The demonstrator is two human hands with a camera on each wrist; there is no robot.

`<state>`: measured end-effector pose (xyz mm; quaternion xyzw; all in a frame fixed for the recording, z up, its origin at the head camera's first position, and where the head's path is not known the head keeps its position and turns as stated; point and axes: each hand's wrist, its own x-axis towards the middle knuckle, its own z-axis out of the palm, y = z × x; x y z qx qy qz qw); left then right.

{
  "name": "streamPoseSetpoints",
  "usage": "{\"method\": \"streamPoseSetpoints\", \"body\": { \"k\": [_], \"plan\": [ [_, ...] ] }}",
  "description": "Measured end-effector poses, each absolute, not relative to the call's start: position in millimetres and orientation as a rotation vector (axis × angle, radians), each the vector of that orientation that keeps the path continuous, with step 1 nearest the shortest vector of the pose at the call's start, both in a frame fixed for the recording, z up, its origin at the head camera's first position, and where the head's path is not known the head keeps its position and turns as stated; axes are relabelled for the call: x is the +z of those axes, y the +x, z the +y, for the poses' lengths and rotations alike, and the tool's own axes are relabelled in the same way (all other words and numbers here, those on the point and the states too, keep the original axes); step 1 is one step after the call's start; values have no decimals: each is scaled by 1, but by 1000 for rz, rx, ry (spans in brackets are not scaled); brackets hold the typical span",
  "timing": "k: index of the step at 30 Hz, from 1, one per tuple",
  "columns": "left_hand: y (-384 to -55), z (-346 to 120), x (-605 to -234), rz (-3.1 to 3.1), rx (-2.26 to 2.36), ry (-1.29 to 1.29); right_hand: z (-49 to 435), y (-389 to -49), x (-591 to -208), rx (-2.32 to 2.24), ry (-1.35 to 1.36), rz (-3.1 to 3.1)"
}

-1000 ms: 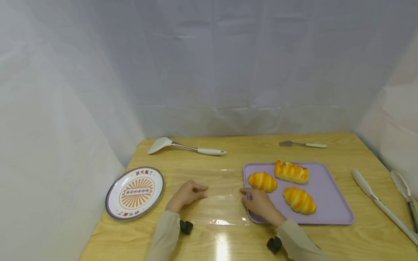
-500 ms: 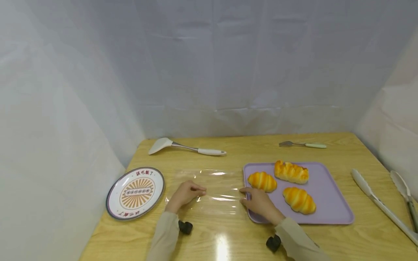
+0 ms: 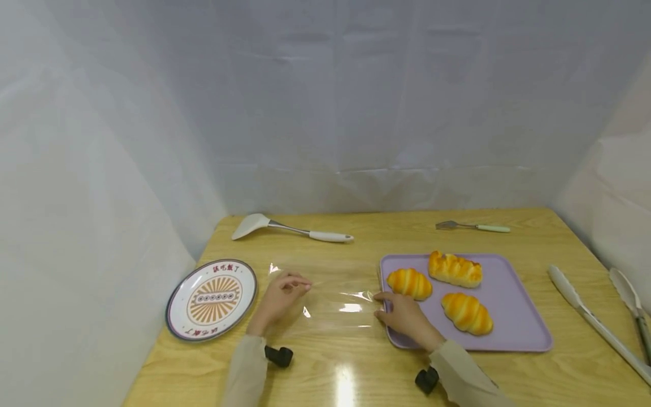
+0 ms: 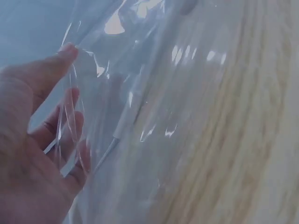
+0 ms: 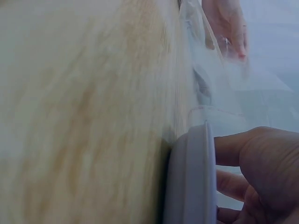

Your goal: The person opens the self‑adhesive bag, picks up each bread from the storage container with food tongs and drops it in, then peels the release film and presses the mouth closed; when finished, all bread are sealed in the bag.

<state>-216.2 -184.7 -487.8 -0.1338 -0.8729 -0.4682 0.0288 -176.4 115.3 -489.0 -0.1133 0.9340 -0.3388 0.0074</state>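
Observation:
A clear plastic bag (image 3: 335, 311) spreads over the table between my hands, its shape traced by glints. My left hand (image 3: 280, 297) pinches it near its left part. In the left wrist view the crinkled film runs past the fingertips (image 4: 71, 52). My right hand (image 3: 407, 319) reaches over the left rim of the lilac tray (image 3: 513, 316), its thumb and index finger apart at the bag's right edge. The right wrist view has its fingers behind the tray wall; whether they touch the film is unclear. On the tray lie two croissants (image 3: 409, 284) (image 3: 467, 313) and a loaf-shaped bun (image 3: 455, 269).
A patterned plate (image 3: 211, 299) stands left of my left hand. Behind the bag lies a white spatula (image 3: 292, 228), and a fork (image 3: 473, 226) is at the back right. Tongs (image 3: 595, 319) and another long-handled utensil (image 3: 630, 297) lie along the right side.
My left hand has drawn back to the left and slightly up with the bag's film, so the glints have shifted. My right hand has stayed at the tray's rim.

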Motion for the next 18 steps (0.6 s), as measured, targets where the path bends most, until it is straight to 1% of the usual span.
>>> {"method": "streamPoseSetpoints", "body": {
  "k": [11, 14, 18],
  "plan": [
    [-217, -182, -492, -2649, -1399, -527, 115, -178, -485, -1019, -393, 2906],
    [-216, -182, -488, -2641, -1434, -505, 116, -179, -484, -979, -372, 2899],
    [-216, -183, -489, -2650, -1538, -409, 115, -178, -484, -933, -352, 2890]
  ]
}}
